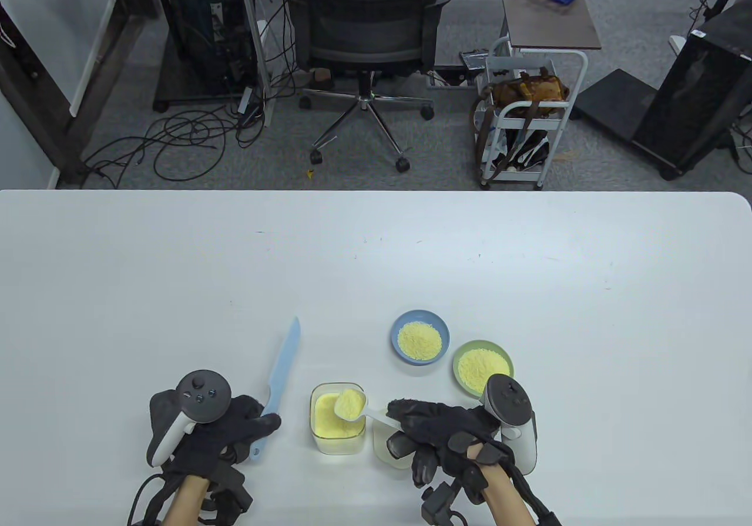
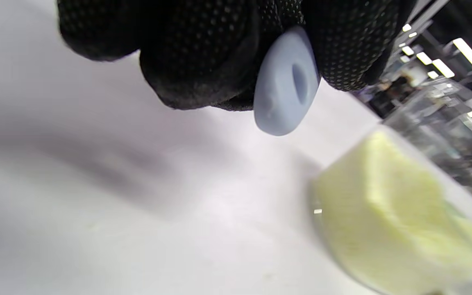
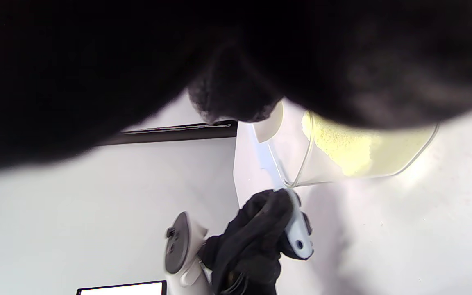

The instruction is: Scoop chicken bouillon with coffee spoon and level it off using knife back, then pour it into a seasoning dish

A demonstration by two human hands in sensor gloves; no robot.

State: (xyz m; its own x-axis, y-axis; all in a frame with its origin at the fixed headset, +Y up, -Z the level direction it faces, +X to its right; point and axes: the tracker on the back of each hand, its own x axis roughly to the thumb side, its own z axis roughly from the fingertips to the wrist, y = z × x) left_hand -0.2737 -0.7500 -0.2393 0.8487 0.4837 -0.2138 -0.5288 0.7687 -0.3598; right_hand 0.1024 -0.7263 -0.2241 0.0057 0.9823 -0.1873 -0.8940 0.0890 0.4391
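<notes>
spoon (image 1: 350,404): heaped, right hand (image 1: 446,435) grip pinching its handle, kept over the tub (image 1: 337,417) so spills drop back
knife (image 1: 276,385): left hand (image 1: 217,426) grip curled round its handle, blade pointing away, ready for leveling

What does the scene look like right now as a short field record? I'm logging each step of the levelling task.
left hand: grips the light blue knife by its handle, blade pointing away
right hand: holds the white spoon, heaped, over the clear container
container: holds yellow bouillon
blue dish: holds bouillon
green dish: holds bouillon
levelling: not yet done, knife apart from spoon
</notes>
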